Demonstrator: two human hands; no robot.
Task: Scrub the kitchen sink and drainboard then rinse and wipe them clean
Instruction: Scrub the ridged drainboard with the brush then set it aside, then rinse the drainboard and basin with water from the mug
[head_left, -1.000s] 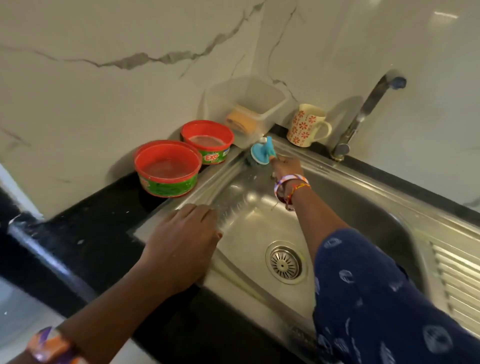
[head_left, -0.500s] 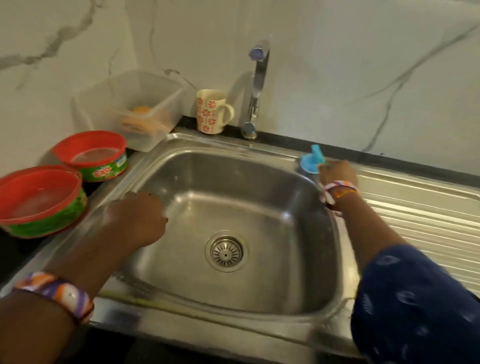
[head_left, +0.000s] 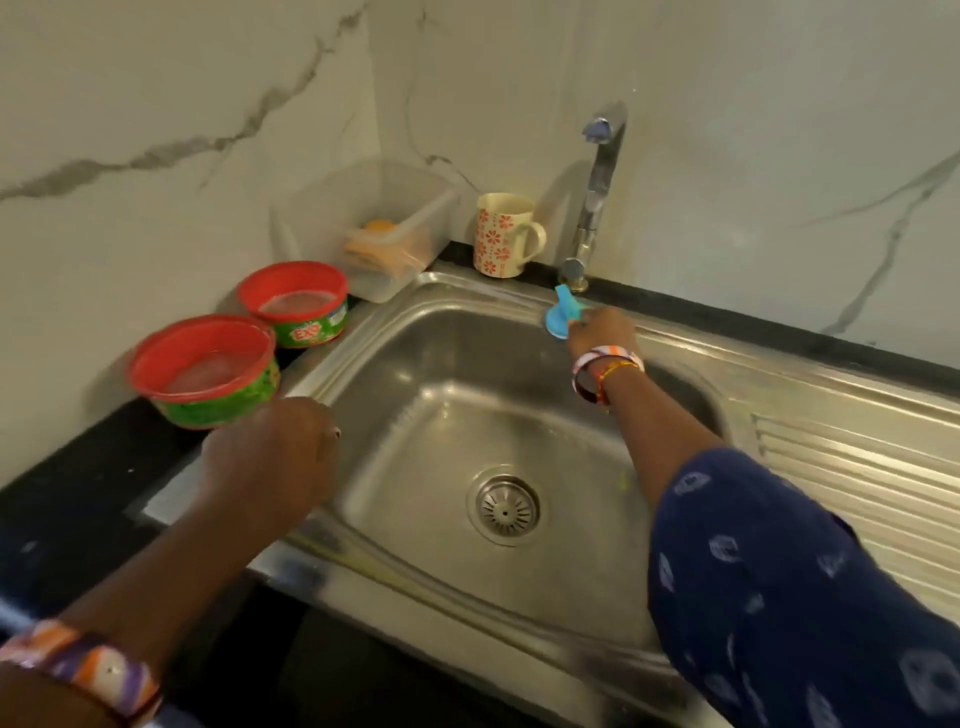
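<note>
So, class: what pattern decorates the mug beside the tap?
Red-orange flowers on cream, on the mug; head view.
</note>
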